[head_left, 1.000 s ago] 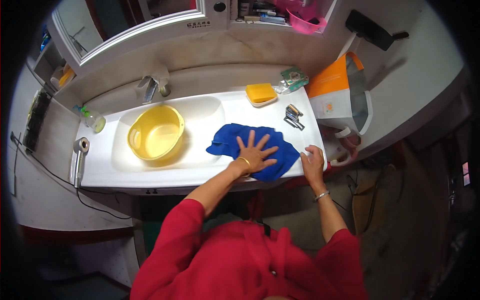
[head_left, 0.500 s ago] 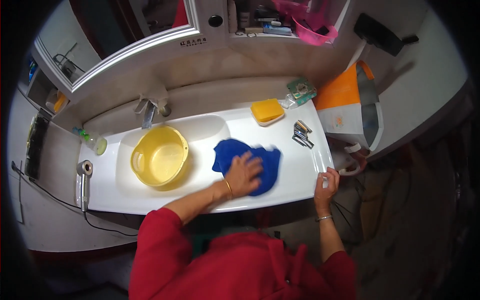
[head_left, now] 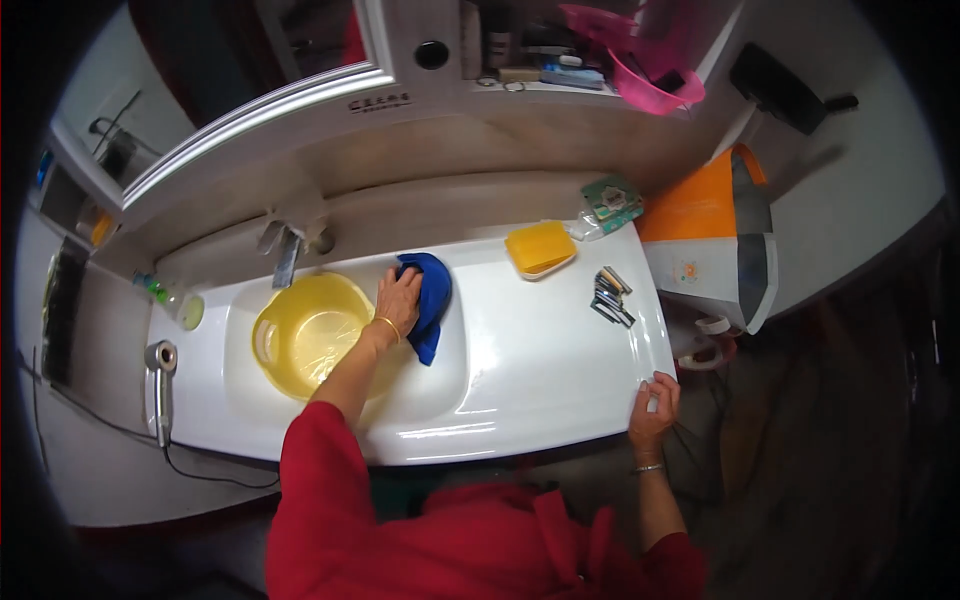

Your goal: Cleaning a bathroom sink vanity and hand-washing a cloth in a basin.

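Observation:
My left hand (head_left: 398,302) presses on a blue cloth (head_left: 432,300), its fingers bent into the fabric. The cloth lies bunched against the right slope of the sink bowl, just right of a yellow plastic basin (head_left: 306,345). A gold-coloured bangle circles that wrist. At the front right corner of the white washbasin top (head_left: 530,380), my right hand (head_left: 655,408) has its fingers curled at the edge, with a bracelet on the wrist. The inside of its grip is partly hidden.
A yellow sponge (head_left: 541,248) rests in a white dish near several small metallic pieces (head_left: 612,297). Behind are a green packet (head_left: 612,203) and the faucet (head_left: 288,258). A shower head (head_left: 161,356) and clear bottle (head_left: 182,305) stand left; an orange-and-white bag (head_left: 690,245) adjoins the right end.
My left hand has swept the blue cloth leftward from the flat top into the sink bowl, beside the yellow basin. My right hand stays at the corner. The view has shifted slightly.

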{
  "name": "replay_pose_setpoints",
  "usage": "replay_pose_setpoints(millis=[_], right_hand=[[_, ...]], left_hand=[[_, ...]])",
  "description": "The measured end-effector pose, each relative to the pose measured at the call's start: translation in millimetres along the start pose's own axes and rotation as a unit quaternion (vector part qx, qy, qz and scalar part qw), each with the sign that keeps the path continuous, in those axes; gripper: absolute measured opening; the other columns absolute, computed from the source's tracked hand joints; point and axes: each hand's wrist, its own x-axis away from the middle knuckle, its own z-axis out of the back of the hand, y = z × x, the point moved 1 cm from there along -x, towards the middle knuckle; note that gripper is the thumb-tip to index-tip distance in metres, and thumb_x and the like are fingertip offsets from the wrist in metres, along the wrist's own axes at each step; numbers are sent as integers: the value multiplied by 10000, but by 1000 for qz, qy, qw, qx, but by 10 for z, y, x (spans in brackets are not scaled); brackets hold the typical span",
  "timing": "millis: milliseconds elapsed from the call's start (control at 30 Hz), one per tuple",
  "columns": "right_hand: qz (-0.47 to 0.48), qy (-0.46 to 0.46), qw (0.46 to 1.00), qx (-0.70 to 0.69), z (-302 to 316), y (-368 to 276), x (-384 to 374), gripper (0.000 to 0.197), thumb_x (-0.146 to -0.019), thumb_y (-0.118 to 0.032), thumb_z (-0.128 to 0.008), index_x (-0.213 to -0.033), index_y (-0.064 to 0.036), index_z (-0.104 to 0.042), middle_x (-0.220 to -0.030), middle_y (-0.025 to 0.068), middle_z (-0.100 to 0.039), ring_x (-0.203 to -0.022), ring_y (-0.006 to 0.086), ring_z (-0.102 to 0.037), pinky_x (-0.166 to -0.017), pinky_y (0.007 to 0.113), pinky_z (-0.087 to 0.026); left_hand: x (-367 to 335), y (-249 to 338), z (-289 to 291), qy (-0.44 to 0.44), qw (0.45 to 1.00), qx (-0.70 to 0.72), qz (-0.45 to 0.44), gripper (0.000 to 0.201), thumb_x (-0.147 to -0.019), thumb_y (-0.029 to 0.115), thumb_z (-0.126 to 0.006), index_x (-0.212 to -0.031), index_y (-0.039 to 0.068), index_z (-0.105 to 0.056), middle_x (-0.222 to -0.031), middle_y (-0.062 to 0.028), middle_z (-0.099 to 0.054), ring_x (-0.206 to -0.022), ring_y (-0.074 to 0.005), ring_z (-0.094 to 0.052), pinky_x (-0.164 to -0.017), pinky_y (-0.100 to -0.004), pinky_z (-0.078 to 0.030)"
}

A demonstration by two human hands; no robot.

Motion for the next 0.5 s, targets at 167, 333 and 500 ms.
replay_pose_setpoints(millis=[167,333,500], right_hand=[[5,-11,1000,-19,-16,3,-30,91,-743,16,-597,-731,6,-507,-935,158,-564,-849,306,-560,-733,376,-462],[7,-6,999,-30,-20,64,-37,91,-742,20,-593,-721,9,-506,-898,157,-571,-813,308,-567,-712,374,-467],[-1,-27,1000,-9,6,59,-53,101,-736,16,-597,-707,-7,-503,-882,143,-576,-803,296,-579,-688,368,-477]], left_hand=[[-337,546,228,31,937,281,204,354,-786,178,-579,-1089,14,-500,-1124,-178,-475,-1006,-388,-420,-905,-416,-335],[-202,449,311,-22,940,335,55,252,-726,72,-578,-967,4,-541,-900,-152,-562,-847,-334,-513,-812,-407,-421],[-639,-154,609,167,820,500,223,229,-757,111,-602,-951,-9,-593,-892,-167,-632,-858,-276,-607,-765,-304,-466]])
